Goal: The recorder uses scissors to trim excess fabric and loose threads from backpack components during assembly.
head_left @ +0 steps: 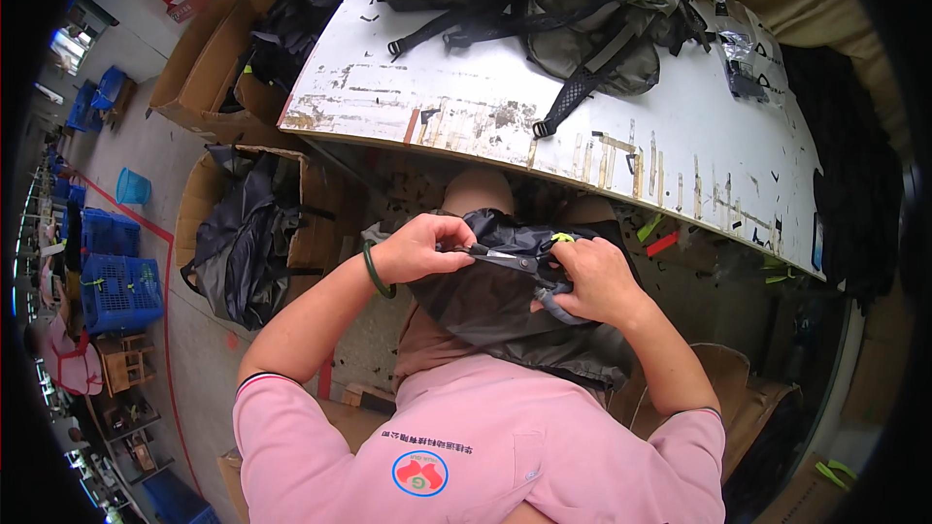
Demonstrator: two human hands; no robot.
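A black fabric piece (490, 306), thin and slightly shiny, is spread over my lap. My left hand (422, 247) is closed in a pinch at its upper edge, with a small dark bit of it between thumb and forefinger. My right hand (597, 277) grips a pair of scissors (519, 261), its fingers wrapped round the grey-wrapped handles. The blades point left, their tips close to my left fingertips. A small neon yellow-green piece (562, 237) shows by my right forefinger. A dark green bangle (377, 272) circles my left wrist.
Ahead stands a worn white table (388, 102), its near edge just beyond my knees. Grey and black backpacks (592, 44) with hanging straps lie on it. Left are cardboard boxes (194, 102), one holding dark bags (248, 233), and blue crates (121, 291). Scraps litter the floor below.
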